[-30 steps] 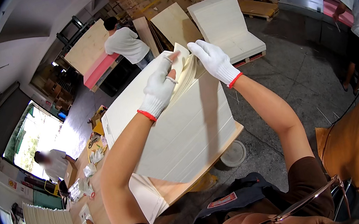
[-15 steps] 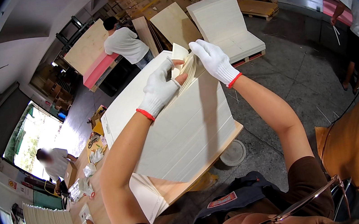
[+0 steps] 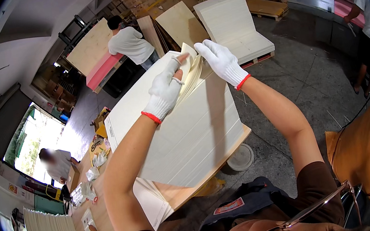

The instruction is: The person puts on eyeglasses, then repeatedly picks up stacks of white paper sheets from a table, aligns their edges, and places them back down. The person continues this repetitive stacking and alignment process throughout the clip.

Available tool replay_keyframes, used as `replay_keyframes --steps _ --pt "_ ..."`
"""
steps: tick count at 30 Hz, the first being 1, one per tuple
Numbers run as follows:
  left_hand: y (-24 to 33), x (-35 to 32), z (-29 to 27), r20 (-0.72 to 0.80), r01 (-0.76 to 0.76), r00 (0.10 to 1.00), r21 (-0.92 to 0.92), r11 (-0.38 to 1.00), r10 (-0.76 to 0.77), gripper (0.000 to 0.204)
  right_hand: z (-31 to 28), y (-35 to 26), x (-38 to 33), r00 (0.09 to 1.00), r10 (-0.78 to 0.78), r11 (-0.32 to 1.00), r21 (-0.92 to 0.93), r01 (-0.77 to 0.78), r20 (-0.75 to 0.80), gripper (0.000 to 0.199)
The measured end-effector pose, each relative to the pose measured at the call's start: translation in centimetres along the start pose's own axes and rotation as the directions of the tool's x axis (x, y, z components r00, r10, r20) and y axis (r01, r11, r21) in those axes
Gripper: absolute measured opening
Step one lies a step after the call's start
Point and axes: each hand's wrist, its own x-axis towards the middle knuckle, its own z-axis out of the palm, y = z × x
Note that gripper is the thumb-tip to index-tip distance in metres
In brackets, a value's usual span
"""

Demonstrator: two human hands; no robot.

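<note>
since a second ago both hands have shifted only a little along the far corner of the stack of cream sheets (image 3: 183,134), and the lifted sheets (image 3: 192,70) stand fanned a bit wider between them. nearest the person, a dark apron (image 3: 247,200) lies over the lap, with an orange chair back (image 3: 363,153) at the right. the stack rests on a wooden board (image 3: 186,192) at the edge of the desk (image 3: 100,220), which carries small scraps and tools further left. the left hand (image 3: 165,92), in a white glove with a red cuff, pinches the raised sheets from the left side, bare fingertips on the paper. the right hand (image 3: 221,61), gloved the same, grips the upper edges of those sheets. a round white lid (image 3: 241,157) lies on the floor under the board. beyond, a person in a white shirt (image 3: 131,43) stands at a pink-topped bench, beside a tall pale stack on a pallet (image 3: 233,22).
</note>
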Motion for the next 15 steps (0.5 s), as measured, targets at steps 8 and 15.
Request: replay_keyframes --steps 8,15 --pt "0.6 0.1 0.5 0.092 0.242 0.963 0.109 0.964 -0.253 0.04 0.2 0.7 0.1 0.999 -0.026 1.0 0.006 0.026 -0.018 0.056" --pt "1.2 0.2 0.4 0.094 0.292 0.949 0.086 0.952 -0.3 0.042 0.1 0.4 -0.1 0.999 -0.021 1.0 0.012 0.022 -0.025 0.056"
